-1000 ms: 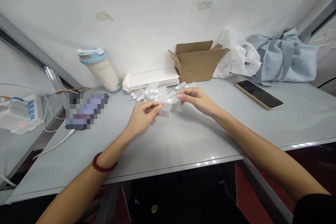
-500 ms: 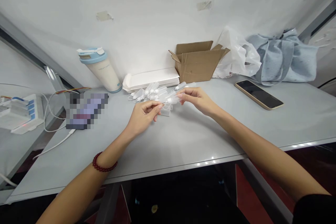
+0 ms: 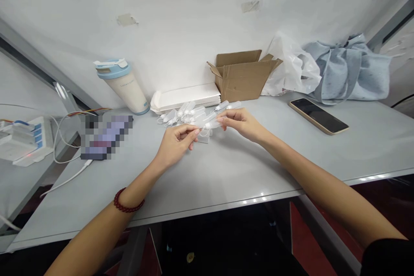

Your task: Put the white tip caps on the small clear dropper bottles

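Note:
Between the thumb and fingers of my right hand (image 3: 242, 124) is a small translucent squeeze bottle (image 3: 209, 125), its white nozzle end pointing left. My left hand (image 3: 177, 143) is closed in a pinch right at the nozzle's thin tip. Whatever sits between those left fingertips is too small to make out. Behind and beneath the held bottle lies a loose pile of similar bottles (image 3: 187, 111) with white tops and looped cap straps. Two more bottles (image 3: 221, 105) rest just beyond my right fingers.
Behind the pile are a white flat carton stack (image 3: 186, 96) and an open cardboard box (image 3: 242, 82). A tumbler (image 3: 127, 88) and a phone with a blurred screen (image 3: 108, 138) stand left. Rightward are a plastic bag (image 3: 287, 71), a phone (image 3: 318, 115) and a blue cloth bag (image 3: 368, 73).
Both hands stay almost where they were. The held bottle's nozzle is slightly closer to my left fingertips, and the thin dark line between them shows less.

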`<state>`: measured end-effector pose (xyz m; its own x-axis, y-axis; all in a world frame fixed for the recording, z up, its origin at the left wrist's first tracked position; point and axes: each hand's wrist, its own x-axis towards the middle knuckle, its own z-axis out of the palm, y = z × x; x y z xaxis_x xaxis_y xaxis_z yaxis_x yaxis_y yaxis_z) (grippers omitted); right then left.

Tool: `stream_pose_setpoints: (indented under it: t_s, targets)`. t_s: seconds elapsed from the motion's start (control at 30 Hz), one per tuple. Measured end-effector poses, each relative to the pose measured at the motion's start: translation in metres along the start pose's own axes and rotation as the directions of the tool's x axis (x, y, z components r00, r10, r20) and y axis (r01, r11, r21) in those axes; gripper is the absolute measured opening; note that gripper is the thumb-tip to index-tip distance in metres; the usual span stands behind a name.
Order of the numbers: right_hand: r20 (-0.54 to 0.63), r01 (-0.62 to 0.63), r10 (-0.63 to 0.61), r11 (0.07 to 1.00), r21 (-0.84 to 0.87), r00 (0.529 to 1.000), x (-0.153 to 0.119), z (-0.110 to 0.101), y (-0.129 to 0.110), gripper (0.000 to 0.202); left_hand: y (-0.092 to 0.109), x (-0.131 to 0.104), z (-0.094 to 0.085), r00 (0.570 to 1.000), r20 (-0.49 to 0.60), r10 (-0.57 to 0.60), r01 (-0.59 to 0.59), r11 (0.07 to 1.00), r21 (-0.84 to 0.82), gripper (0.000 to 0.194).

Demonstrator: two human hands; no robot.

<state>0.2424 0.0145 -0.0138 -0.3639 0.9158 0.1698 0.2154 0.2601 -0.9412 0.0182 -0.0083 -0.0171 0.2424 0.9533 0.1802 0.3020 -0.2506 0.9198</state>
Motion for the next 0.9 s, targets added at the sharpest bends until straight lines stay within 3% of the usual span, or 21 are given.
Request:
stream_pose_setpoints:
  t_s: [0.9]
  targets:
    - [0.036, 0.118, -0.116, 0.992, -0.038, 0.993, -0.0019, 0.0093, 0.0082, 0.031, -0.0046, -0.0052, 0.0041, 1.0, 0.012, 0.018, -0.018, 1.0, -0.004, 0.018]
